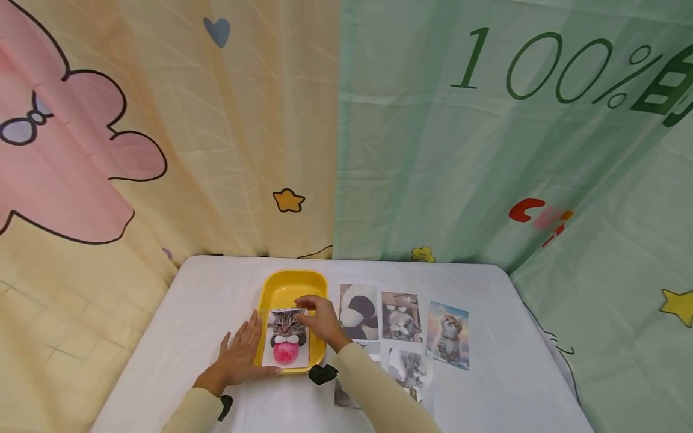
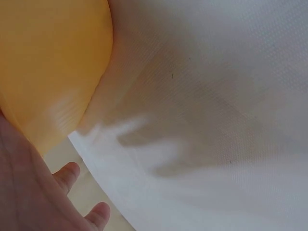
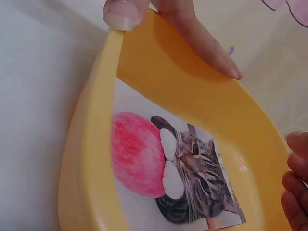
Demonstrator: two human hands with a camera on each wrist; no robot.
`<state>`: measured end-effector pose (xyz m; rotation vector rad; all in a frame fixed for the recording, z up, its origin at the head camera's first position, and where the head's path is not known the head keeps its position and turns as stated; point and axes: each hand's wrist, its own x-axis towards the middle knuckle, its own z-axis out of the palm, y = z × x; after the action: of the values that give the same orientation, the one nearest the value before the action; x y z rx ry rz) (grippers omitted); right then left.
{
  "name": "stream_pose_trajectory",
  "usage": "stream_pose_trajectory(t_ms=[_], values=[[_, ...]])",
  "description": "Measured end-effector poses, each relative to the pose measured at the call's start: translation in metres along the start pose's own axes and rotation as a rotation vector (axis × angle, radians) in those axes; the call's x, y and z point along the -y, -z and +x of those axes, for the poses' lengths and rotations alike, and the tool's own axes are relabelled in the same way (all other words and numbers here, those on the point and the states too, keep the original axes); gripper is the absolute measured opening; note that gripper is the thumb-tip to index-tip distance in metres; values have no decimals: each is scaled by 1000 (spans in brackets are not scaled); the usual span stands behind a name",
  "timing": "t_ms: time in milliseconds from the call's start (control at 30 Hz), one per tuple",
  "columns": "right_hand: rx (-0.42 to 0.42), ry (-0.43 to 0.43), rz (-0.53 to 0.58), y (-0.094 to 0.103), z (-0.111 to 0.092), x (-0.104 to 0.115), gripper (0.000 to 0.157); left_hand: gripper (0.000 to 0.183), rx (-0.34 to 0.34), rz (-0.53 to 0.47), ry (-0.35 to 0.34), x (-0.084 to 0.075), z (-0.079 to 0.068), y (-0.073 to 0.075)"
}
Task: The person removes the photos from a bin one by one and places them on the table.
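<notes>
A picture card (image 1: 286, 340) of a tabby cat with a pink ball lies in a yellow tray (image 1: 287, 290). My left hand (image 1: 238, 359) rests against the tray's near left corner, its thumb on the front rim and its fingers spread along the left side. In the left wrist view, part of that hand (image 2: 24, 183) shows beside the tray's outer wall (image 2: 53, 62). Over the tray, my right hand (image 1: 323, 325) is by the card's top edge. Its loosely bent fingertips (image 3: 297, 180) appear apart from the card (image 3: 187, 168) in the right wrist view.
Right of the tray lie several more cards: a black-and-white picture (image 1: 358, 313), a cat picture (image 1: 402, 319) and a kitten on a coloured background (image 1: 449, 334). Others are partly under my right forearm. Curtains (image 1: 303, 150) hang around the white table (image 1: 509, 373).
</notes>
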<state>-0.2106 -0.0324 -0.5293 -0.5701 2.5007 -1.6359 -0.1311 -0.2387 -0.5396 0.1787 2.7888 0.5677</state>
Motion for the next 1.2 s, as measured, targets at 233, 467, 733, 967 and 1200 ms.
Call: stream_pose_trajectory(t_ms=[233,467,733,967,1200], values=[[6,-67,33,-18,13,-5,29,130,-11,8,-13,-4,-2,3],[-45,-174,14,-33,18,-6,29,131,-11,12,-15,-4,-3,5],[-116,-258,-94,-47,21,-14,32,130,-9,26,-16,-2,-3,3],[-144,-316,-160,-51,24,-19,34,131,-16,26,-13,-4,-3,5],[-130,-339,-190,-54,22,-21,35,130,-13,17,-10,-4,-4,4]])
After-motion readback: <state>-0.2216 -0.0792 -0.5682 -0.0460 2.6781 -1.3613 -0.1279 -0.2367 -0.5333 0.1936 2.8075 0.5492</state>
